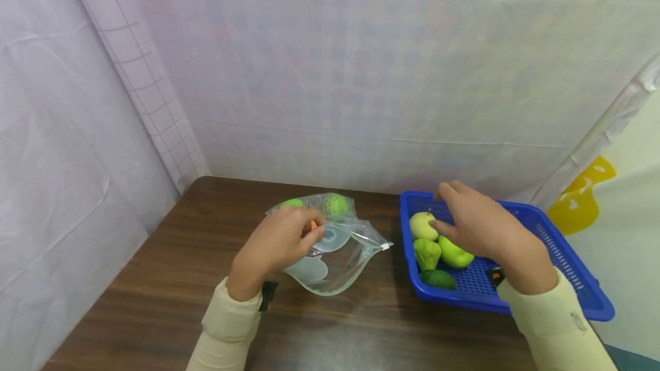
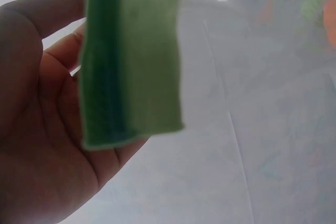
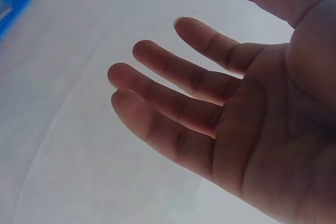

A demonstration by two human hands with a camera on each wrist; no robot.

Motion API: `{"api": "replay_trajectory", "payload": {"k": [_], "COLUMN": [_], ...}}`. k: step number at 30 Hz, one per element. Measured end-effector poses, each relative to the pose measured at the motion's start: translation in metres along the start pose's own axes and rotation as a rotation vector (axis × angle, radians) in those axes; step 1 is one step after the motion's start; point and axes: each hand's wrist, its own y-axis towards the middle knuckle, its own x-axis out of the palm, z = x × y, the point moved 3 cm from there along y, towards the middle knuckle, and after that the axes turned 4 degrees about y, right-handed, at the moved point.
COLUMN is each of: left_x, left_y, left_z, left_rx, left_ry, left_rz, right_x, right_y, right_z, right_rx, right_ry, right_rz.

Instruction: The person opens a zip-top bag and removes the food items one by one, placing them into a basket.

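My left hand (image 1: pixel 281 245) pinches the edge of a clear zip bag (image 1: pixel 342 285) lying on the table. In the left wrist view the bag's green zip strip (image 2: pixel 131 77) crosses in front of the fingers and hides their tips. Inside the bag show a bumpy light-green ball (image 1: pixel 336 205), a second green thing (image 1: pixel 292 203) and a bit of orange. Above the blue basket (image 1: pixel 572 245) my right hand (image 1: pixel 479 225) hovers, fingers loosely spread and holding nothing. Nearest to it are a pale round fruit (image 1: pixel 423 226) and a bright green fruit (image 1: pixel 455 253).
Also in the basket are a lumpy green fruit (image 1: pixel 427 254) and a dark green one (image 1: pixel 437 279). White sheeting (image 1: pixel 361 73) stands behind the brown table (image 1: pixel 154 291). A yellow cut-out (image 1: pixel 577 205) hangs past the basket at right.
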Motion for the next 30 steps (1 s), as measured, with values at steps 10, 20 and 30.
{"api": "replay_trajectory", "payload": {"k": [10,20,30], "left_x": [0.001,0.0,0.0], "left_y": [0.002,-0.001,-0.001], "left_z": [0.0,-0.001,-0.002], "left_rx": [0.008,-0.003,0.048], "left_ry": [0.003,-0.005,-0.011], "left_rz": [0.007,0.003,0.051], "right_x": [-0.005,0.012,0.037], "right_y": [-0.031,-0.022,0.002], "right_z": [-0.068,-0.112,-0.137], "right_rx": [-0.234,-0.454,-0.506], "right_ry": [0.124,0.411,0.451], "right_rz": [0.365,0.704,0.673]}}
